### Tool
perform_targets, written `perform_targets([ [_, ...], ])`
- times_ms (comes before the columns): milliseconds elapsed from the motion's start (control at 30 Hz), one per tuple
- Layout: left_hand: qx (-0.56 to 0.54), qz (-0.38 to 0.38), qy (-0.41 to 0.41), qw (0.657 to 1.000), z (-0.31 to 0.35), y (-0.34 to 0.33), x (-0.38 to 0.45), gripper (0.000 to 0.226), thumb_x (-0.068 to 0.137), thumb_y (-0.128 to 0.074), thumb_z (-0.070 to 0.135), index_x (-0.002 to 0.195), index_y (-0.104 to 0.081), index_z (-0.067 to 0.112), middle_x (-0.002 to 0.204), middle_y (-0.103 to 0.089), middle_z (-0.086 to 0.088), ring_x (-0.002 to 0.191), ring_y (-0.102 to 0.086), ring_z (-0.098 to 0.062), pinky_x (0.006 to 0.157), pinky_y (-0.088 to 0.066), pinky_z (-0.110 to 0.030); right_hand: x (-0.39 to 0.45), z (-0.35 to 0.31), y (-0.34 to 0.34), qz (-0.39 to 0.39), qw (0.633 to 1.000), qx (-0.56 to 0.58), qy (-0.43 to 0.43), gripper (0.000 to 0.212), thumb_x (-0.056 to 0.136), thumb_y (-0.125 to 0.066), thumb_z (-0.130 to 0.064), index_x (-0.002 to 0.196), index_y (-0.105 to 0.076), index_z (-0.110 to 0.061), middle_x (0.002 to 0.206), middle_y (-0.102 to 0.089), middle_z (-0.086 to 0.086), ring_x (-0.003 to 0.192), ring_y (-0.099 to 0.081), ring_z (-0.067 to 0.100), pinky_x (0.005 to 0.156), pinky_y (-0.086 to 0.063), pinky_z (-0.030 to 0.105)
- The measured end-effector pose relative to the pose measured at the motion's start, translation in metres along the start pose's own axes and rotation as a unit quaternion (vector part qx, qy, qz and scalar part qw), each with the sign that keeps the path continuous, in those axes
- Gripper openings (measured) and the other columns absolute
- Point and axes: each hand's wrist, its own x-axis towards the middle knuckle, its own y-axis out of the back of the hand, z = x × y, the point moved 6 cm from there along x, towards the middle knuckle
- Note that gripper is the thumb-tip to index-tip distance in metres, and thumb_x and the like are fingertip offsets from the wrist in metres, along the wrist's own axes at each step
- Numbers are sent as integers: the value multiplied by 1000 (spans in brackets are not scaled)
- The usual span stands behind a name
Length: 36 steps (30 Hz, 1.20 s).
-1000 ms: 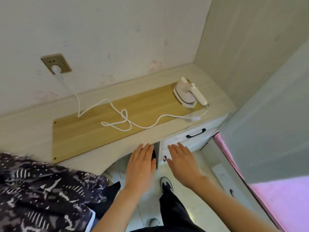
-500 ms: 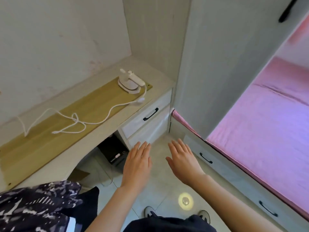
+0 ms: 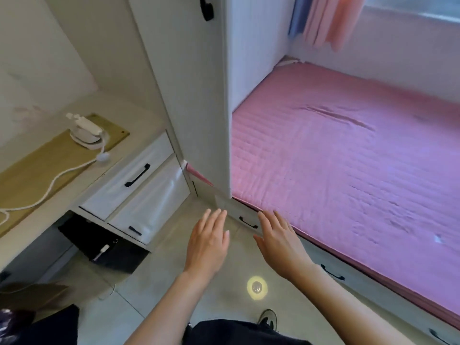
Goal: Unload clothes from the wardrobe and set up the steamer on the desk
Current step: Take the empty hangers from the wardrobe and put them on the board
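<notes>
Both hands were out front, palms down over the tiled floor (image 3: 154,290), holding nothing: left hand (image 3: 207,245) and right hand (image 3: 280,242) each had fingers straight and loosely spread, so the grip on either side was apart, no contact with anything. Right fingertips sat in front of the bed's base drawer (image 3: 245,220) with its black handle; whether they touched it, can't tell. The white handheld steamer (image 3: 86,131) sat at the far right end of the desk (image 3: 74,180), on the wood-toned panel (image 3: 29,168), base down. Its long handle ran along the top, long axis roughly left-to-right in view, slightly downhill toward the wardrobe side; the small nozzle end pointed left toward the wall. Its white cord (image 3: 57,180) left the right end of the handle, dropped past a small inline bulge and trailed left across the panel. Desk drawers (image 3: 129,180) with black handles sat below it. The wardrobe (image 3: 189,95) stood between desk and pink-covered bed (image 3: 348,155). Pink and blue curtains (image 3: 326,18) hung at top right.
</notes>
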Motion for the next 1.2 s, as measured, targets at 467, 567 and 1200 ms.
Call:
perform_targets([
  [467,-29,-17,-27,999,133,-42,99,50,96,-40,33,141,-41,11,143,-47,-7,137,-35,-24,113,-31,-36,37,170,29,14,999,13,-48,51,89,-59,-32,129,-50,-1,126,-56,16,120,-49,42,98,-45,48],
  [567,-55,-12,-21,998,142,-41,133,54,95,-39,34,144,-34,12,146,-43,-6,137,-33,-25,112,-32,-38,64,189,34,16,999,10,-47,52,90,-58,-33,131,-49,-2,129,-54,16,122,-47,42,100,-44,48],
  [1200,-17,53,90,994,102,-15,384,51,96,-48,28,143,-34,16,147,-40,-6,136,-35,-23,109,-38,-37,345,209,86,26,996,-11,84,49,92,-53,-33,129,-49,-1,127,-55,18,121,-47,42,106,-38,49],
])
